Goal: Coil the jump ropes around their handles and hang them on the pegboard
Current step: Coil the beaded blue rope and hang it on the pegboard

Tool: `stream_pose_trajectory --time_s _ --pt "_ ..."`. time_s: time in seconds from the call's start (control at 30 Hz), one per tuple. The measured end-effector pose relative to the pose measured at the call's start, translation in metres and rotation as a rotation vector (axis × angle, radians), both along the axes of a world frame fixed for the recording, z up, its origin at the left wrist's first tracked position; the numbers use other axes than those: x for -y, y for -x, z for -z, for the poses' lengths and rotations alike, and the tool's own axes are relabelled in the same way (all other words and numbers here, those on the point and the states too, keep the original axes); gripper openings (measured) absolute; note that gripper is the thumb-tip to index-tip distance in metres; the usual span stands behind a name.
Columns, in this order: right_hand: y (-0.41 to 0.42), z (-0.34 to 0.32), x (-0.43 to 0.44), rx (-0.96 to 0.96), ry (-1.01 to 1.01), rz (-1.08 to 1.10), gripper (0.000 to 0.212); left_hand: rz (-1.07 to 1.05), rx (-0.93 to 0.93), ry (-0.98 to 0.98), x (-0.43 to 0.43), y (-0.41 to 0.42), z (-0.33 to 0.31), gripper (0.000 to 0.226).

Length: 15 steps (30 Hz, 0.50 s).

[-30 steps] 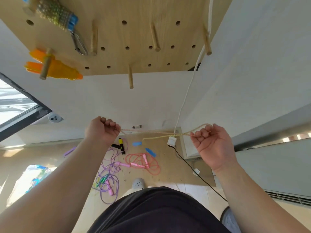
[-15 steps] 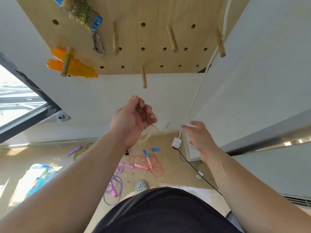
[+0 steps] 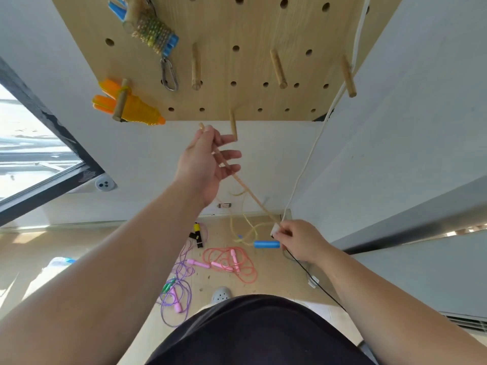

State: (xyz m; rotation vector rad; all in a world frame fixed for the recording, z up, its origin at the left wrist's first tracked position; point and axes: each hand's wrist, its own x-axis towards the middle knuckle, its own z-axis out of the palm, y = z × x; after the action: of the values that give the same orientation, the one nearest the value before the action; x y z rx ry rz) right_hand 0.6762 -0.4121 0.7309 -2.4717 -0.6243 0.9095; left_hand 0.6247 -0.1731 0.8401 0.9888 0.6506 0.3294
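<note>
A beige jump rope (image 3: 247, 189) runs taut on a diagonal between my hands. My left hand (image 3: 205, 162) is raised just below the wooden pegboard (image 3: 263, 27) and pinches the rope's upper end beside the lowest bare peg (image 3: 233, 126), with its other fingers spread. Lower right, my right hand (image 3: 300, 242) grips the rope next to its blue handle (image 3: 266, 244). Slack loops of the rope hang under the taut line. A coiled blue-handled rope (image 3: 152, 32) and a coiled orange rope (image 3: 131, 109) hang on pegs at the board's left.
Three more bare pegs (image 3: 278, 68) stick out of the board. On the floor lie a pink rope (image 3: 229, 262), a purple rope (image 3: 176, 293) and black-yellow handles (image 3: 197, 233). A white cable (image 3: 311, 154) runs down the wall corner. A window is at left.
My left hand rose toward the lowest peg, pulling the rope taut. My right hand, open half a second ago, dropped and took hold of the rope by the blue handle.
</note>
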Motion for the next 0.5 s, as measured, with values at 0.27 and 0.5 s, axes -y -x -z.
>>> stream_pose_trajectory --time_s 0.27,0.5 --pt "0.005 0.004 0.046 -0.163 -0.003 0.171 0.042 -0.147 -0.117 -0.042 -0.022 0.007 0.022 0.032" --pt "0.009 -0.050 0.013 -0.566 -0.520 0.541 0.037 0.053 -0.287 -0.035 -0.032 0.014 0.053 0.039"
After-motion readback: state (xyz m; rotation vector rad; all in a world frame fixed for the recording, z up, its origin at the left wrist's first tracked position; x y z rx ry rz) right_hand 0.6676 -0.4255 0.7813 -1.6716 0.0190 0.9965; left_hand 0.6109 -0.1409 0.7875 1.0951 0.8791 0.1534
